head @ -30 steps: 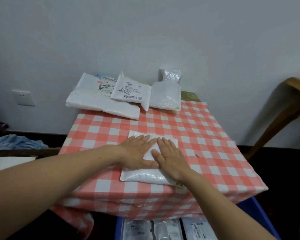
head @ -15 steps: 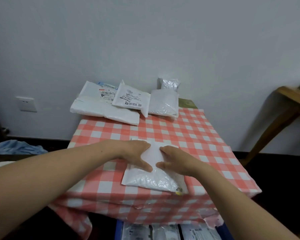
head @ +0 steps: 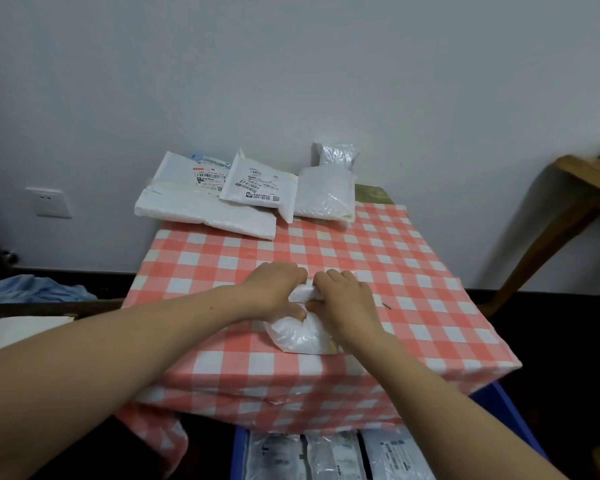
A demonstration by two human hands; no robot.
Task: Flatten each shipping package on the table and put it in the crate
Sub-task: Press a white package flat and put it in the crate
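Observation:
A white bubble-mailer package [head: 298, 336] lies near the front of the table with the red-and-white checked cloth [head: 413, 271]. Both hands grip it from the sides and bunch it together. My left hand [head: 274, 289] holds its left part, my right hand [head: 347, 299] its right part. Its far end is hidden under my fingers. Several other white packages lie at the table's far edge: a long one [head: 205, 213], a labelled one [head: 257, 183] and a bubble one [head: 326, 195]. A blue crate [head: 499, 414] stands on the floor below the front edge, with flat packages [head: 326, 455] inside.
A small silvery package [head: 333, 154] leans on the wall behind the pile. A wooden bench [head: 575, 188] stands to the right. A wall socket [head: 49, 202] and blue cloth [head: 32, 289] are at the left.
My hands pressed flat on the package a second ago. They have since curled round it and squeezed it narrower.

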